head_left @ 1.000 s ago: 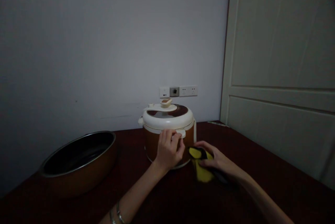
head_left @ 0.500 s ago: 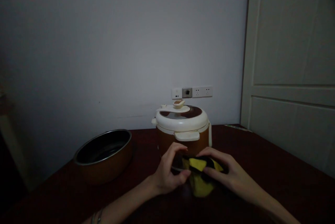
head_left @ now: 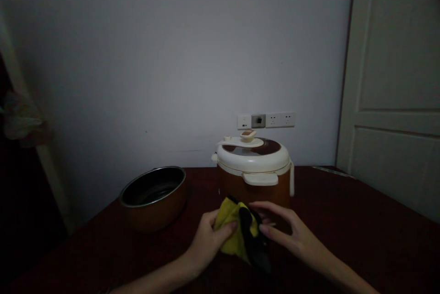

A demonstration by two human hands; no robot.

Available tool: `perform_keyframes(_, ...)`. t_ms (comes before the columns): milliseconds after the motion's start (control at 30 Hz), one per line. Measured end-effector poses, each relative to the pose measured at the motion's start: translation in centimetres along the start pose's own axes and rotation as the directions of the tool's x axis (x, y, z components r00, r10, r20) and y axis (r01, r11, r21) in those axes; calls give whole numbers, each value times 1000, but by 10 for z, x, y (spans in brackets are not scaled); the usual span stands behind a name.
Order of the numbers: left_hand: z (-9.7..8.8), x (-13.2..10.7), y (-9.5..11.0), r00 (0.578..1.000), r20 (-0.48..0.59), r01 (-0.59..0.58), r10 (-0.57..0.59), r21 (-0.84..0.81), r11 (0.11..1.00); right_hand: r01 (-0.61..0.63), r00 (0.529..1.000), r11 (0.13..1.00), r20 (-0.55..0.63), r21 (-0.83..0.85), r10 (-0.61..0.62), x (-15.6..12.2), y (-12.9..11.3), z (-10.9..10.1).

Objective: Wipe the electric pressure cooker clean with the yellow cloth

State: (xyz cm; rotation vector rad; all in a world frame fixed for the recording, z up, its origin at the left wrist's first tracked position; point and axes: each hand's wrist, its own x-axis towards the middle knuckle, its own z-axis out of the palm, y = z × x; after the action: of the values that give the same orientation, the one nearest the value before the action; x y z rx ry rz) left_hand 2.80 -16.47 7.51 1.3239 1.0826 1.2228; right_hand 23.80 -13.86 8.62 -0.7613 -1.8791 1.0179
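A yellow and black cloth (head_left: 239,234) hangs in front of the cooker, its dark part drooping toward the table. My left hand (head_left: 206,248) is pinching the yellow part between thumb and fingers. My right hand (head_left: 292,232) stands to the right with its fingers spread, and the fingertips reach the cloth's dark edge. Behind both hands sits a white-lidded brown electric pressure cooker (head_left: 253,170), and the cloth is close to its front wall. Part of the cooker's lower body is hidden by the cloth and my right hand.
A brown pot with a dark inside (head_left: 153,198) stands to the left on the dark red table (head_left: 343,220). A wall socket strip (head_left: 266,121) is above the cooker. A white door (head_left: 388,78) closes off the right side, and fabric (head_left: 20,120) hangs at far left.
My left hand has left the cooker's side and now pinches the cloth, which has moved left and lifted. The whole scene has shifted right in view, with the pot and cooker appearing farther away.
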Motion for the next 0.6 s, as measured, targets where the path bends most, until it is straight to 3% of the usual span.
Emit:
perform_keyframes(100,-30,18,8,983,-172,45,-55,-66,997,128,964,954,-194,-270,-184,-9,15,-28)
perform_keyframes(200,-66,48,25,916,-395,-19,-68,-213,977,216,808,831,-384,-513,-447,-4,23,-62)
perform_keyframes(267,-84,69,34,862,-502,-98,-67,-294,951,203,724,789,-454,-580,-520,7,27,-83)
perform_keyframes(333,-94,86,38,818,-574,-158,-36,-283,946,156,680,792,-518,-590,-520,21,35,-97)
perform_keyframes(400,-93,97,35,805,-593,-183,24,-211,960,94,667,811,-569,-577,-481,34,50,-106)
perform_keyframes(467,-84,104,28,816,-569,-187,101,-95,978,35,692,839,-593,-542,-411,44,73,-110)
perform_keyframes(600,-59,109,12,824,-450,-255,343,244,935,-99,761,955,-640,-278,-108,50,128,-109)
